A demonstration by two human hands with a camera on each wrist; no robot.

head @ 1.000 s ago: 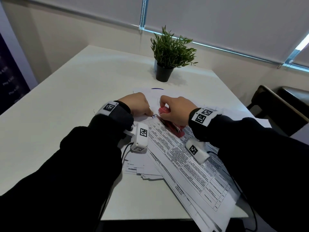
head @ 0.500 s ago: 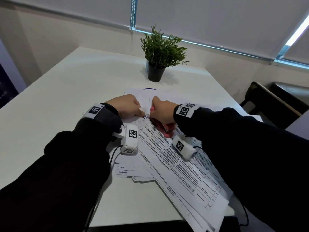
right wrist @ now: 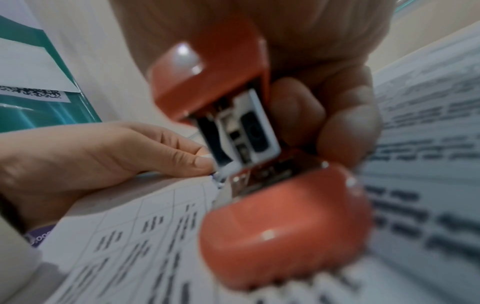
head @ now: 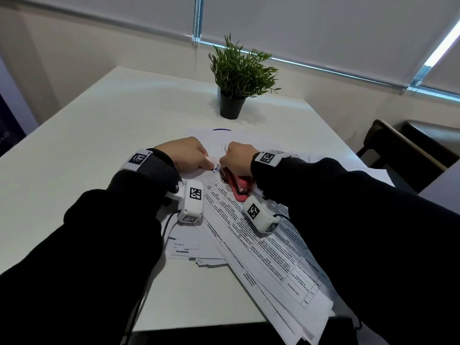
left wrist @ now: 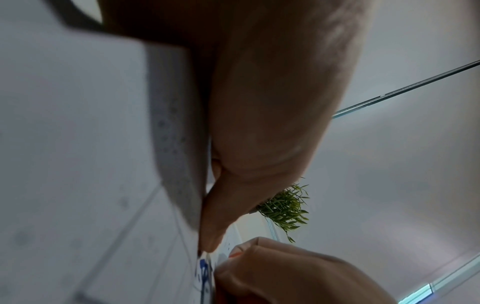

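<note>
The head view shows the left hand merely curled on the printed sheets; the wrist views show its fingertips pinching their top corner. Beside it on the bench, the right hand grips the orange-red stapler at that corner, its metal magazine plain only from the right wrist. Its mouth is hidden behind fingers.

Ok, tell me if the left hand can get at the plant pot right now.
Probably not yet: the left hand pinches the papers for the stapler, though bare table leads to the plant pot.
</note>
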